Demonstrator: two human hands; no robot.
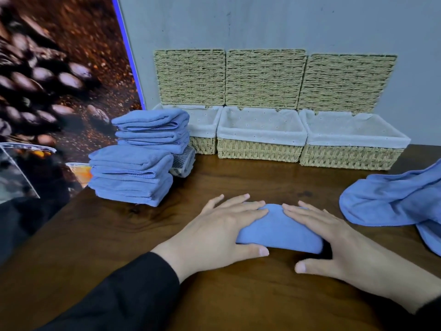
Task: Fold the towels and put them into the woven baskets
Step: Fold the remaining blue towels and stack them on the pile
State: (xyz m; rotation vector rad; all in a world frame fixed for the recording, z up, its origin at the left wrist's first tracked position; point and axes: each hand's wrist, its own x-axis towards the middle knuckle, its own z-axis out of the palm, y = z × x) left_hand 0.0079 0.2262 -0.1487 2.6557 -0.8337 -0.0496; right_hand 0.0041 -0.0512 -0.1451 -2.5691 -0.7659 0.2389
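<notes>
Both hands, left hand (222, 225) and right hand (334, 237), lay flat, pressing the folded blue towel (279, 232); no grip closed. Smoothing evenly looked wise.

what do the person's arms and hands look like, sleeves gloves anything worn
Both hands are bare: no gloves, rings or watch show on the left hand or the right hand. The fingers have short, unpainted nails. The left arm wears a long black sleeve reaching the wrist; a dark cuff shows at the right wrist.
</notes>
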